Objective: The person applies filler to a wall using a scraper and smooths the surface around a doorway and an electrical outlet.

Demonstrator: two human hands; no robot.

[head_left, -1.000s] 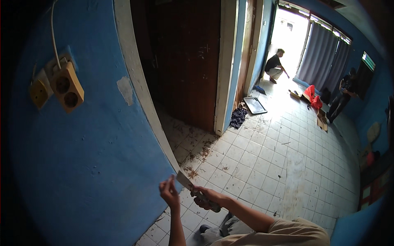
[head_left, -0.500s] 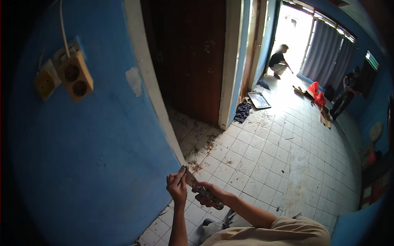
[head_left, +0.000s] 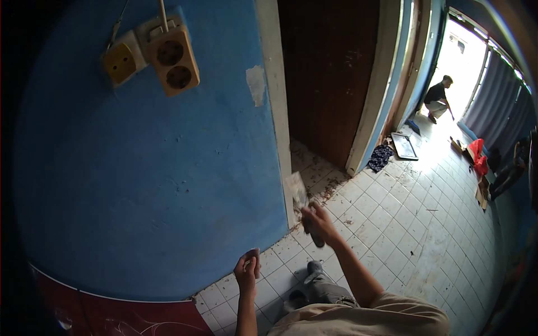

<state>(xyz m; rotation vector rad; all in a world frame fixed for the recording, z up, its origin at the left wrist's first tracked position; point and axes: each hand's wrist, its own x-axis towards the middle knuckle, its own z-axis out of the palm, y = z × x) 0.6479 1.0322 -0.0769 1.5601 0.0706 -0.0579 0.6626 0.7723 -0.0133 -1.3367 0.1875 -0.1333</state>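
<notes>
My right hand [head_left: 320,224] is closed round the dark handle of a putty knife [head_left: 297,188]. Its wide, pale blade points up and away from me, slightly blurred, in front of the foot of the door frame [head_left: 273,101]; whether it touches the frame I cannot tell. Lower and to the left, my left hand [head_left: 245,275] is closed on a small, flat, dark reddish-brown piece [head_left: 255,257] with a light edge, perhaps folded sandpaper. That hand is near the bottom of the blue wall [head_left: 185,196], apart from the knife.
Wall sockets [head_left: 174,59] hang at the upper left. A dark brown door [head_left: 330,73] stands beyond the frame, with debris [head_left: 333,190] on the tiles. Farther off are a dark cloth [head_left: 381,158], a framed panel [head_left: 404,147], a red bag [head_left: 477,157] and a crouching person [head_left: 438,99]. Another person is at the right rim.
My hands have come apart; the left no longer touches the putty knife's blade. The knife has swung up and forward toward the door frame. My view has turned left.
</notes>
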